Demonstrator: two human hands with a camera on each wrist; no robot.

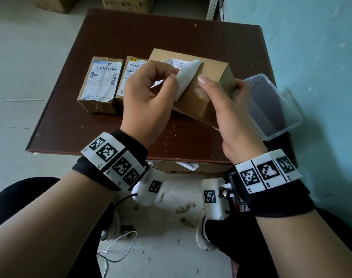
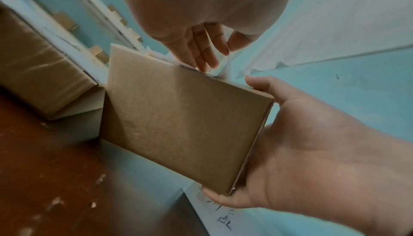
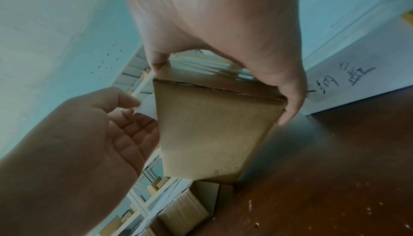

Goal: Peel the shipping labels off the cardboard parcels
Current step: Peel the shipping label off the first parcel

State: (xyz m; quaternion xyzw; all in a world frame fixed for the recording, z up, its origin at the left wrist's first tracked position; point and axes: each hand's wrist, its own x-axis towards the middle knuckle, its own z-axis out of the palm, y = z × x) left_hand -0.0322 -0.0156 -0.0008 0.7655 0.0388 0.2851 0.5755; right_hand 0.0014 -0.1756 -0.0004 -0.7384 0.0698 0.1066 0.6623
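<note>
Cardboard, brown and plain, made up the parcel [image 1: 199, 91] she had tilted up off the table [image 1: 171, 31], its far lower edge seeming to rest on the dark wood while the near end was raised. On its top face the white shipping label [image 1: 186, 77] was already half lifted, folded back toward her so the blank underside showed and only a strip of barcode remained flat at the far edge. Her left hand [image 1: 149, 93] pinched the loose flap between thumb and curled fingers, drawn close together around the paper. Her right hand [image 1: 229, 109] gripped the parcel's right end, thumb laid across the top beside the bare patch of torn tape, fingers wrapped round the far side. Just left of the held parcel stood two smaller boxes side by side, a left box [image 1: 102, 83] and a middle box [image 1: 131, 77], both with their labels fully stuck on; her left hand partly hid the middle one. At the table's right edge, close behind her right hand, lay a clear plastic container [image 1: 275, 105], overhanging the corner. Both wrists wore black bands [image 1: 113, 163] set with white marker tags. More cardboard cartons [image 1: 129, 3] sat on the floor beyond the table.
</note>
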